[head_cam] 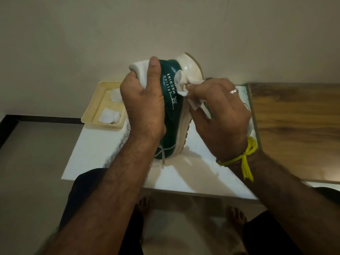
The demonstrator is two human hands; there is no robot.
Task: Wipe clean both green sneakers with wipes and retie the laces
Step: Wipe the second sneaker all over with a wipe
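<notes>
White tabletop [103,155], cream tray [91,105], beige wall [165,24], wooden panel [298,129]

dim, warm indoor light here, a yellowish cast over the wall. the white table top [110,159] is the brightest patch, and soft glare sits on the sneaker [172,100] above its middle, strongest on the cream heel. faint shadow under the sneaker on the table. below the table, forearms and floor go soft and smeared; straight edges bow toward the frame corners.
</notes>
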